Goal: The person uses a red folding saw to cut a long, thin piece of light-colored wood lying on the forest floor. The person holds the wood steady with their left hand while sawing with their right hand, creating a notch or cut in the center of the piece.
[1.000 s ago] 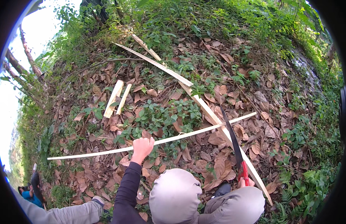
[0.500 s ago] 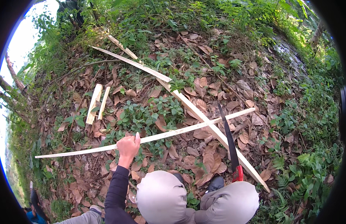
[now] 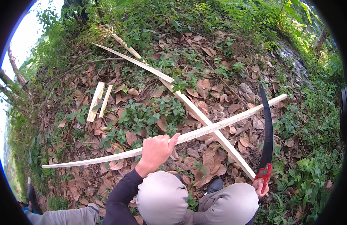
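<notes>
**Left hand on slat, blade held off to the right**

The left hand (image 3: 155, 150) is closing its fingers around a long, pale, flat split-wood slat (image 3: 203, 131), gripping it near mid-length. The slat's long axis is running from lower left to upper right, crossing over a second pale slat (image 3: 203, 120) that is lying along the opposite diagonal; the two are touching at the crossing, just right of the left hand. The right hand (image 3: 260, 186) is gripping the red handle of a dark, curved, long-bladed saw (image 3: 268, 135), whose blade is pointing up, its far end overlapping the gripped slat near that slat's upper right end. Dry brown leaves (image 3: 211, 165), curled and brittle-looking, are lying under the crossing. Two short pale offcuts (image 3: 98, 100) are lying well apart, upper left of the left hand.
</notes>
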